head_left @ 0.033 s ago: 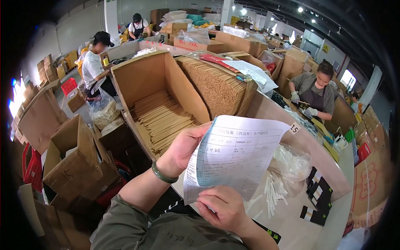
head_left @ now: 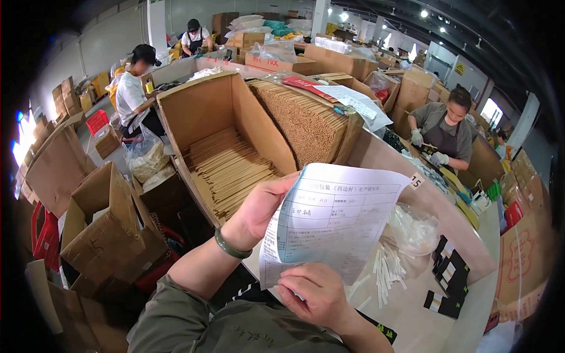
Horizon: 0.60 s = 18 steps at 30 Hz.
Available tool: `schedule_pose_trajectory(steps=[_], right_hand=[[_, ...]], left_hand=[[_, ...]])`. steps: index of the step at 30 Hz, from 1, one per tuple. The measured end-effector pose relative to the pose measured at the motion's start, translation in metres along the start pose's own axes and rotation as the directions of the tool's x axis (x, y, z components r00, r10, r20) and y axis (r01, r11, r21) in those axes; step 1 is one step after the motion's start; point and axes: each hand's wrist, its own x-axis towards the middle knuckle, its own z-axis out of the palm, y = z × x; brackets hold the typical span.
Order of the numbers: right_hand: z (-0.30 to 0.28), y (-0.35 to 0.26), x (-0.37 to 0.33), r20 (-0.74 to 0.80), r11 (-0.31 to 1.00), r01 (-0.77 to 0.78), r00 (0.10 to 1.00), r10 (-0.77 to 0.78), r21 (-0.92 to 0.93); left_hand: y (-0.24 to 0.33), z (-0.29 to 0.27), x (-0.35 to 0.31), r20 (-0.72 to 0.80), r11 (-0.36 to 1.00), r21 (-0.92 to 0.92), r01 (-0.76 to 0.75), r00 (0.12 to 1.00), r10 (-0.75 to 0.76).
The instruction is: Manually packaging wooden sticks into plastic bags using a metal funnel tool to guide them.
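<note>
A printed paper form (head_left: 341,220) with ruled boxes and some handwriting is held up in front of me, its left side curling over. At its upper left edge, my left hand (head_left: 263,206) is closed on the sheet, with a dark green bangle on the wrist. My right hand (head_left: 315,292) has its fingers curled at the form's lower edge, gripping it. Just beyond the left hand stands an open cardboard box (head_left: 200,112) with long slim tan sticks (head_left: 238,173) lying in rows. Beside it, a second box is packed tight with upright-edged stick bundles (head_left: 303,123).
White strips (head_left: 388,273), a clear plastic bag (head_left: 412,229) and black packets (head_left: 452,273) lie on the table (head_left: 365,323) to the right. Open cartons (head_left: 106,229) stand at left. A gloved co-worker (head_left: 444,126) works at far right; two more people are at far left.
</note>
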Motion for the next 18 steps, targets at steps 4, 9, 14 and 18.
schedule_pose_trajectory(steps=[4,9,14,18], right_hand=[[0.001,-0.002,-0.001,0.009,1.0,-0.003,1.0,0.003,0.016],[0.002,-0.008,-0.002,0.038,1.0,-0.025,0.999,0.024,0.005],[0.006,-0.012,-0.004,0.035,1.0,-0.01,0.999,0.01,0.002],[0.008,-0.02,-0.007,0.036,1.0,-0.008,0.999,0.008,-0.016]], left_hand=[[-0.001,0.001,0.0,-0.004,0.999,0.047,-0.024,1.0,0.025],[-0.002,0.007,-0.001,-0.07,1.0,0.026,-0.005,0.997,0.007],[-0.005,0.012,-0.002,-0.123,0.999,0.036,-0.02,0.992,0.024],[-0.007,0.01,-0.004,-0.089,0.999,0.035,-0.023,0.996,0.026]])
